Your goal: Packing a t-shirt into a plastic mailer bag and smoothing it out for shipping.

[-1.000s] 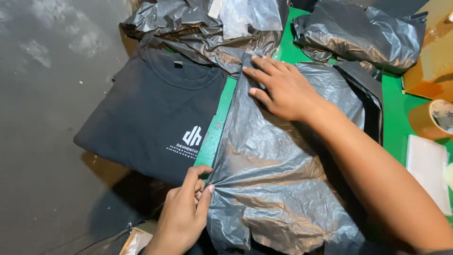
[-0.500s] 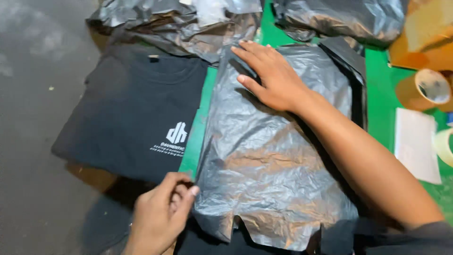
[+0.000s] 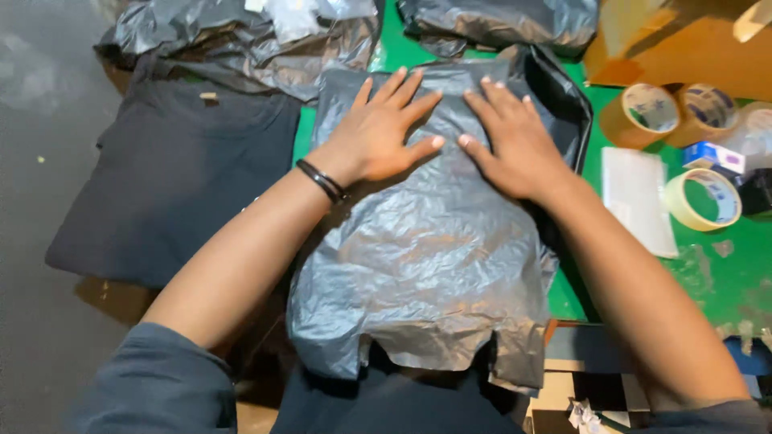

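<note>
A grey plastic mailer bag (image 3: pixel 434 265) lies flat on the green mat (image 3: pixel 724 273), crinkled, with a jagged open edge toward me. My left hand (image 3: pixel 382 133) presses flat on its far end, fingers spread; a black band circles that wrist. My right hand (image 3: pixel 515 141) presses flat right beside it, fingers spread too. Neither hand grips anything. A folded black T-shirt (image 3: pixel 173 185) lies just left of the bag, partly under my left forearm.
More filled grey bags lie at the back left (image 3: pixel 249 48) and back right (image 3: pixel 498 24). Brown tape rolls (image 3: pixel 651 112), a pale tape roll (image 3: pixel 704 199), a clear flat packet (image 3: pixel 635 197) and cardboard (image 3: pixel 691 48) sit on the right. Grey floor lies to the left.
My left hand let go of the bag's near corner and moved up onto the far end beside my right hand. The bag now lies flatter, and the view shifted.
</note>
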